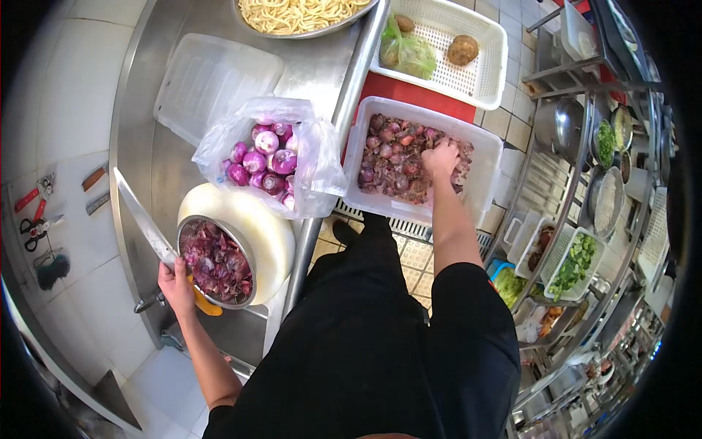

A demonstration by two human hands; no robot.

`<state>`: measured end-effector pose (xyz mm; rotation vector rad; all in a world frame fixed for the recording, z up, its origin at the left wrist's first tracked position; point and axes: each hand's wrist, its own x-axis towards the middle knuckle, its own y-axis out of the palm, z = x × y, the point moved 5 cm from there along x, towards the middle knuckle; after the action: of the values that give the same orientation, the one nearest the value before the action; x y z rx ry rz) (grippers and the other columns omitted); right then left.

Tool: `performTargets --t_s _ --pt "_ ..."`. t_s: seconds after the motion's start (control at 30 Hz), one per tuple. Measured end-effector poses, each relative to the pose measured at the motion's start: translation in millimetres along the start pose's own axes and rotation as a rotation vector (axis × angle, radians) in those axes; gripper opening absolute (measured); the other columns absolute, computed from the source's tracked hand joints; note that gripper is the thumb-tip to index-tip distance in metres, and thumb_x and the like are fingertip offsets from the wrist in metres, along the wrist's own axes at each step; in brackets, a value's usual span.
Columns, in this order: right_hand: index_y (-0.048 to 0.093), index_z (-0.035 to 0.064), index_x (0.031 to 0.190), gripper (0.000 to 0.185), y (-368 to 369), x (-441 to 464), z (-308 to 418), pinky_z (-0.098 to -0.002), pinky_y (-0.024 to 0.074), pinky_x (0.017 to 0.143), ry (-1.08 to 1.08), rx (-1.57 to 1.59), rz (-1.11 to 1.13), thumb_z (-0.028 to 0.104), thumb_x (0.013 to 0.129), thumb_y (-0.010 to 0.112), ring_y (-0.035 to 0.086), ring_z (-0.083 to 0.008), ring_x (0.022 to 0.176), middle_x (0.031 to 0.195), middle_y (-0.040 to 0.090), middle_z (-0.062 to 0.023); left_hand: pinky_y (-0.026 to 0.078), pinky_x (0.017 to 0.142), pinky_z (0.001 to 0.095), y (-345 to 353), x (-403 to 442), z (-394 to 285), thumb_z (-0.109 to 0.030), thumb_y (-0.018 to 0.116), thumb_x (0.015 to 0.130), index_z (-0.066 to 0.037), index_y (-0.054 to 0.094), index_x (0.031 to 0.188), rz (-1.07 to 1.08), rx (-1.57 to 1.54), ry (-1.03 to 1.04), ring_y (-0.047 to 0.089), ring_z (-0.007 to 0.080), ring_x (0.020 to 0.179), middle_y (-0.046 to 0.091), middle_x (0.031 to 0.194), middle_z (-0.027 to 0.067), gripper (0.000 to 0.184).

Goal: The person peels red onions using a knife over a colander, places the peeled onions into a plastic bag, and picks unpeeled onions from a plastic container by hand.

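Observation:
My left hand [177, 284] is closed around the handle of a long-bladed knife [144, 217], its blade pointing up and away beside a metal colander [183, 222]. Dark red onion skins [217, 262] fill the colander, which rests on a thick round cutting board [279, 245]. My right hand [441, 159] reaches into a white plastic tub [488, 172] of unpeeled red onions [395, 150]. Its fingers are curled down among the onions, and what they grip is hidden. Between the two hands, a clear plastic bag [322, 175] stands unfolded with peeled purple onions [267, 157] inside.
On the steel counter [307, 80] lie a translucent lid [216, 80] and a bowl of noodles [300, 16]. A white basket [493, 66] with brown roots stands beyond the tub. Shelves [563, 212] with vegetable containers line the right. Scissors [34, 228] hang on the left wall.

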<state>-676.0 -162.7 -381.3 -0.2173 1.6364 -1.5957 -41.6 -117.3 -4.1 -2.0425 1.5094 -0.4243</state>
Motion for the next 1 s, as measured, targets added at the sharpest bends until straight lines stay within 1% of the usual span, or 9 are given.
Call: performTargets --t_s 0.13,0.23,0.27,0.37,0.43,0.5,0.6,0.83,1.0 --pt "0.061 0.0099 0.131 0.052 10 10 20 -0.0497 0.0388 0.110 -0.018 0.382 -0.070 0.038 0.088 0.070 0.047 -0.0399 0.134 0.147 0.050 -0.0163 0.039 0.068 0.0218 -4 0 0 -0.019 0.060 0.105 -0.004 0.061 0.105 0.001 0.005 -0.029 0.049 0.0038 0.076 0.059 0.087 -0.0051 0.016" --pt "0.064 0.0104 0.126 0.048 4 18 22 -0.0504 0.0400 0.108 0.054 0.128 0.103 0.036 0.086 0.073 0.049 -0.0395 0.132 0.143 0.054 -0.0164 0.040 0.069 0.0222 -4 -1 -4 -0.020 0.061 0.105 -0.004 0.061 0.106 0.028 0.010 -0.055 0.050 0.0042 0.078 0.060 0.089 -0.0048 0.016" --pt "0.065 0.0108 0.120 0.042 -5 5 27 -0.0503 0.0407 0.107 0.083 -0.068 -0.173 0.027 0.083 0.074 0.053 -0.0389 0.126 0.131 0.061 -0.0157 0.040 0.069 0.0223 -3 -2 -8 -0.020 0.062 0.105 -0.004 0.061 0.106 0.030 0.024 -0.049 0.050 0.0041 0.078 0.060 0.089 -0.0047 0.016" --pt "0.066 0.0107 0.117 0.041 -18 -20 50 -0.0520 0.0401 0.108 -0.286 0.089 -0.217 0.021 0.079 0.075 0.052 -0.0384 0.128 0.129 0.061 -0.0140 0.042 0.069 0.0229 -6 -3 -4 -0.021 0.064 0.103 -0.003 0.062 0.108 0.014 0.023 -0.027 0.052 0.0047 0.076 0.062 0.089 -0.0039 0.018" --pt "0.068 0.0153 0.116 0.042 38 -8 64 -0.0556 0.0415 0.102 -0.610 0.234 0.214 0.016 0.074 0.072 0.047 -0.0375 0.128 0.138 0.051 -0.0117 0.044 0.069 0.0231 -6 -3 2 -0.021 0.066 0.102 -0.002 0.063 0.109 0.013 0.008 -0.026 0.053 0.0050 0.076 0.063 0.089 -0.0033 0.020" --pt "0.067 0.0172 0.114 0.040 35 -45 79 -0.0537 0.0403 0.102 -0.725 0.042 -0.341 0.018 0.074 0.071 0.048 -0.0368 0.122 0.133 0.051 -0.0135 0.044 0.070 0.0231 -4 -2 6 -0.020 0.066 0.102 -0.002 0.063 0.109 0.034 -0.003 -0.046 0.054 0.0049 0.077 0.063 0.090 -0.0029 0.020" --pt "0.064 0.0158 0.120 0.046 40 -56 75 -0.0523 0.0376 0.105 -0.476 -0.044 -0.008 0.022 0.075 0.070 0.046 -0.0362 0.124 0.133 0.049 -0.0154 0.045 0.071 0.0232 -1 0 8 -0.020 0.067 0.101 -0.002 0.062 0.109 0.032 -0.030 -0.043 0.054 0.0047 0.078 0.063 0.091 -0.0024 0.020" --pt "0.061 0.0123 0.127 0.048 43 -56 92 -0.0510 0.0362 0.104 -0.376 0.082 -0.173 0.029 0.083 0.069 0.046 -0.0358 0.126 0.130 0.056 -0.0154 0.045 0.070 0.0224 -7 -4 13 -0.020 0.067 0.101 -0.002 0.062 0.107 0.040 -0.059 -0.052 0.054 0.0043 0.078 0.063 0.091 -0.0024 0.020" --pt "0.058 0.0128 0.130 0.050 55 -36 101 -0.0506 0.0336 0.107 -0.239 0.039 -0.014 0.026 0.083 0.070 0.046 -0.0376 0.128 0.137 0.055 -0.0164 0.039 0.067 0.0213 -17 -11 10 -0.019 0.062 0.104 -0.005 0.061 0.102 0.030 -0.010 -0.066 0.048 0.0029 0.075 0.059 0.086 -0.0053 0.014"
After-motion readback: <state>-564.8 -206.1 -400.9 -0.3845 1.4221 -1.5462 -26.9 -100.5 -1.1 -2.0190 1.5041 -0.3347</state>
